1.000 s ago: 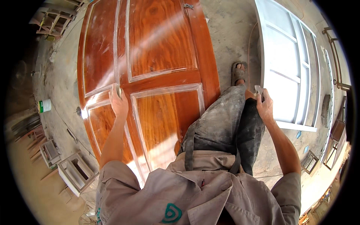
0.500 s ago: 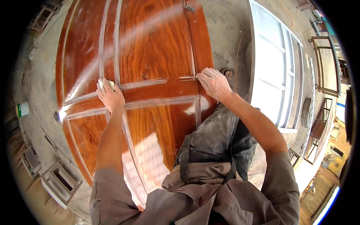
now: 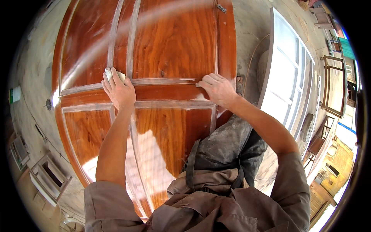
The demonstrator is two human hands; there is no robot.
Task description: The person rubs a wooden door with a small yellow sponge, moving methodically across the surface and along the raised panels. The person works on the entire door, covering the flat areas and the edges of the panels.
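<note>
A large reddish-brown wooden panel door (image 3: 170,92) lies flat in front of me, with pale, dusty strips of moulding around its panels. My left hand (image 3: 120,92) rests on the door where the mouldings cross, its fingers closed over a folded whitish piece of sandpaper (image 3: 121,76). Over on the right, my right hand (image 3: 218,89) presses its bent fingers onto the right end of the horizontal moulding (image 3: 166,81). A small greyish edge shows at those fingertips; the rest of what they grip is hidden.
On the right stands a white-painted frame (image 3: 284,69) with several panes or openings. A thin hose (image 3: 252,58) curves over the concrete floor beside the door. Wooden frames (image 3: 50,178) lie at the lower left, and a white-and-green bucket (image 3: 15,94) stands at the left.
The view has shifted, so the door appears farther right. Along the moulding, my right hand has slid left, away from the door's right edge. My left hand stays near the same crossing.
</note>
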